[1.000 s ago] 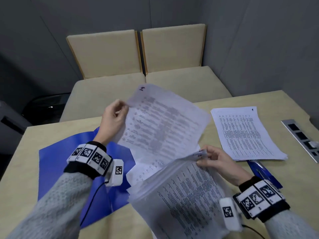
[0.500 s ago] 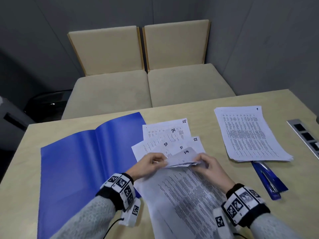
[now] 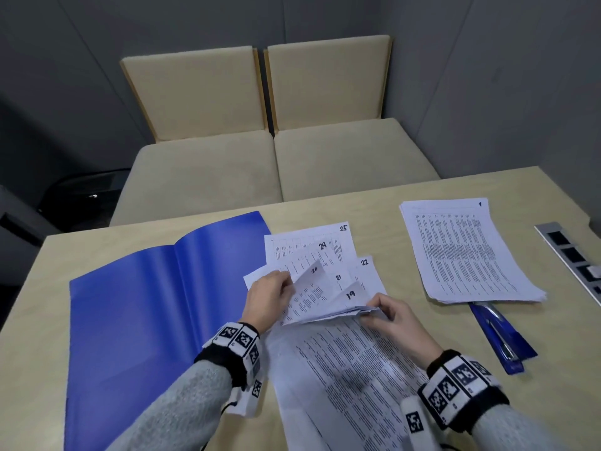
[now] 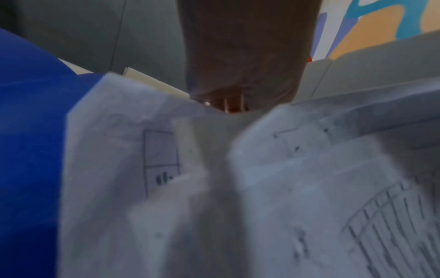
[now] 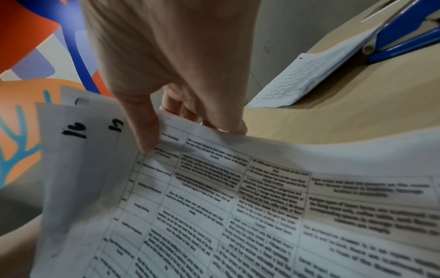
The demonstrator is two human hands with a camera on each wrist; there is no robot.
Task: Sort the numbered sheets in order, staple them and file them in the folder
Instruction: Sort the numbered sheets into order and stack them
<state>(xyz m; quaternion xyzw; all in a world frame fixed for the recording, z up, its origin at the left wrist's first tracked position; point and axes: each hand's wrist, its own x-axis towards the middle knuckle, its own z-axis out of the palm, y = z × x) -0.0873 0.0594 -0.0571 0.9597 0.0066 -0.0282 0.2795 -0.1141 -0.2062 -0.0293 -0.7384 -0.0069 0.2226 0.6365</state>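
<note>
Left hand [image 3: 270, 296] is lifting the curled white sheet marked 20 [image 3: 309, 288] by its edge. Right hand [image 3: 392, 315] is pinching the raised corner of the thick white printed stack [image 3: 351, 369], the sheet marked 19 [image 3: 353, 297] on top of the lifted part. Loose white sheets numbered 21, 22, 24 and 25 [image 3: 328, 242] are lying fanned behind. An open glossy blue folder [image 3: 146, 314] is lying to the left on the pale wooden table [image 3: 325, 209]. A second white stack marked 1 [image 3: 465, 252] is resting far right, overlapping a blue stapler [image 3: 500, 336].

On the counter [image 3: 325, 203] before me, the open folder [image 3: 146, 304] lies left, the fanned sheets [image 3: 325, 255] in the middle, the stack [image 3: 468, 255] right, partly covering the stapler [image 3: 500, 336].
</note>
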